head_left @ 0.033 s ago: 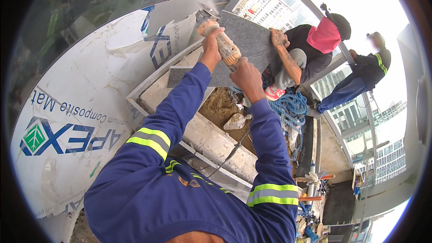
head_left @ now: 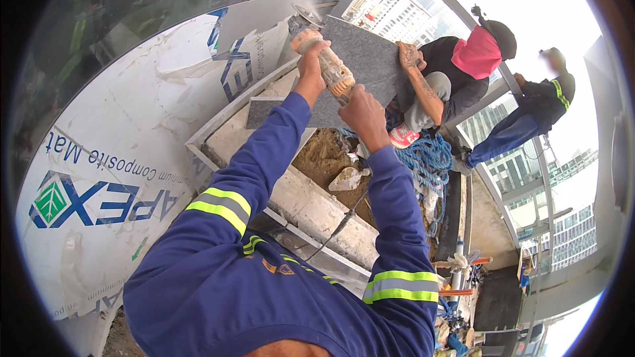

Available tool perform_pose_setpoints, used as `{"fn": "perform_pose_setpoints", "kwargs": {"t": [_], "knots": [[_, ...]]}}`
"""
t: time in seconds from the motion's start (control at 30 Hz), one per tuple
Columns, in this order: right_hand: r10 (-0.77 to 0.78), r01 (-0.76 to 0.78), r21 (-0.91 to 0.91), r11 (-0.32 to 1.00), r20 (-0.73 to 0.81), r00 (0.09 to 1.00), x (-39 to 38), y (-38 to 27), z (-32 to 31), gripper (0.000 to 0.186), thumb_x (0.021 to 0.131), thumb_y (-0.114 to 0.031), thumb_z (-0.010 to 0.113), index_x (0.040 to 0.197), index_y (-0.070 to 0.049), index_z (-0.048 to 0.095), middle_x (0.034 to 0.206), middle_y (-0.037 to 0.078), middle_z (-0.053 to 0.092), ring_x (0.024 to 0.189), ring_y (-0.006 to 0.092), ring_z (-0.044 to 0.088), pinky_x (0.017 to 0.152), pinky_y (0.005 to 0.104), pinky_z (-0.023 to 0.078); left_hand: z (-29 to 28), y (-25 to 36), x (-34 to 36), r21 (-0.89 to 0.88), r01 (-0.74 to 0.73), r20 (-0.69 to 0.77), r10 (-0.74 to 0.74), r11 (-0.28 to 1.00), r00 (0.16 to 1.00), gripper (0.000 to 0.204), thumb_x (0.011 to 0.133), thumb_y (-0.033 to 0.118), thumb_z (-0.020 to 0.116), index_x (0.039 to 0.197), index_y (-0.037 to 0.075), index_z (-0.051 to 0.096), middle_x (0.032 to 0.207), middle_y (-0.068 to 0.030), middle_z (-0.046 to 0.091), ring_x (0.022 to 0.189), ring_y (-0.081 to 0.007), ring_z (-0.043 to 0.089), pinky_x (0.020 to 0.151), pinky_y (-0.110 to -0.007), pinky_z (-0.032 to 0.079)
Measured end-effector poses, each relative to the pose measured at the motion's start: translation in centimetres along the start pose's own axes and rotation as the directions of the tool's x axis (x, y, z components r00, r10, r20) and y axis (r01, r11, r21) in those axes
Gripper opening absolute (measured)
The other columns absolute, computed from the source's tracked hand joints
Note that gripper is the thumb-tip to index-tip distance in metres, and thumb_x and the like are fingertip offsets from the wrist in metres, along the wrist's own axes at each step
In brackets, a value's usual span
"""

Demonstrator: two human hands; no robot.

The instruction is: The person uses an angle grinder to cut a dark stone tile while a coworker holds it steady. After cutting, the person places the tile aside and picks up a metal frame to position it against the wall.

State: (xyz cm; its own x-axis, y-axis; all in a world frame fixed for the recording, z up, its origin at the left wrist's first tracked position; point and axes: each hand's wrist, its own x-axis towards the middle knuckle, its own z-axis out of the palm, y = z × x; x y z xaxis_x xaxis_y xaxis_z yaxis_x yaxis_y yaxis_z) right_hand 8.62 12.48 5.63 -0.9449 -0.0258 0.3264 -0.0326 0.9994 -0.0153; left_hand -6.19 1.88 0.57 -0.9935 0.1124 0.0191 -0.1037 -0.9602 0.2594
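Both my hands grip a dusty angle grinder (head_left: 335, 77) held out in front of me. My left hand (head_left: 309, 59) is shut around its front end, near the disc (head_left: 305, 13). My right hand (head_left: 360, 116) clasps the rear handle. The disc sits at the upper left edge of a grey stone slab (head_left: 367, 53), which stands tilted over a sandy trough. A co-worker's hand (head_left: 410, 56) presses on the slab's far right side. The grinder's dark cable (head_left: 337, 225) hangs down between my blue sleeves.
The crouching co-worker (head_left: 456, 73) is beyond the slab, and a second person (head_left: 529, 119) stands behind. Blue rope (head_left: 430, 155) lies coiled by the sand (head_left: 324, 155). A white film-covered panel (head_left: 119, 158) curves on the left. A railing and a high drop lie to the right.
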Motion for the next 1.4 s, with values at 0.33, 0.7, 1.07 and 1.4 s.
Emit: {"fn": "perform_pose_setpoints", "kwargs": {"t": [0.33, 0.7, 1.07, 1.4], "knots": [[-0.023, 0.023, -0.066, 0.998, 0.011, 1.0, 0.1, 0.3, -1.0, 0.034, 0.078, -0.016, 0.07, 0.101, 0.006, 0.058, 0.09, 0.03, 0.071, 0.087, 0.0459, 0.072, 0.079, 0.0523, 0.057, 0.3, -0.3, -0.2, -0.033, 0.035, -0.032, -0.036, 0.999, 0.999, 0.049, 0.076, 0.023, 0.08, 0.115, 0.01, 0.054, 0.087, -0.0125, 0.057, 0.071, -0.0332, 0.064, 0.066, -0.052, 0.057], [-0.083, 0.082, -0.18, 0.98, 0.001, 0.997, -1.1, -0.8, -2.5, 0.028, 0.081, -0.012, 0.067, 0.102, 0.004, 0.058, 0.088, 0.028, 0.072, 0.084, 0.043, 0.074, 0.075, 0.0504, 0.059, 0.0, 0.0, -2.3, -0.216, 0.03, 0.039, -0.022, 0.976, 0.999, 0.047, 0.079, 0.026, 0.079, 0.114, 0.012, 0.052, 0.089, -0.0148, 0.057, 0.076, -0.0323, 0.062, 0.071, -0.05, 0.057], [-0.007, 0.005, -0.07, 0.998, -0.035, 0.999, -1.8, -2.6, 0.1, 0.03, 0.082, -0.015, 0.067, 0.102, 0.004, 0.056, 0.09, 0.029, 0.072, 0.086, 0.0445, 0.073, 0.077, 0.052, 0.058, -0.8, 2.0, -2.0, -0.027, 0.038, 0.018, -0.038, 0.999, 0.999, 0.043, 0.076, 0.02, 0.08, 0.109, 0.007, 0.056, 0.087, -0.012, 0.059, 0.068, -0.0295, 0.065, 0.064, -0.048, 0.059], [-0.013, 0.01, -0.142, 0.99, -0.022, 1.0, -1.6, -1.4, -1.8, 0.029, 0.082, -0.014, 0.067, 0.103, 0.004, 0.056, 0.088, 0.028, 0.072, 0.083, 0.0447, 0.073, 0.075, 0.0514, 0.058, 0.2, -0.1, -1.5, -0.076, 0.058, 0.025, -0.057, 0.995, 0.998, 0.049, 0.077, 0.026, 0.08, 0.115, 0.01, 0.053, 0.088, -0.0149, 0.059, 0.075, -0.0325, 0.065, 0.069, -0.05, 0.057]]}}
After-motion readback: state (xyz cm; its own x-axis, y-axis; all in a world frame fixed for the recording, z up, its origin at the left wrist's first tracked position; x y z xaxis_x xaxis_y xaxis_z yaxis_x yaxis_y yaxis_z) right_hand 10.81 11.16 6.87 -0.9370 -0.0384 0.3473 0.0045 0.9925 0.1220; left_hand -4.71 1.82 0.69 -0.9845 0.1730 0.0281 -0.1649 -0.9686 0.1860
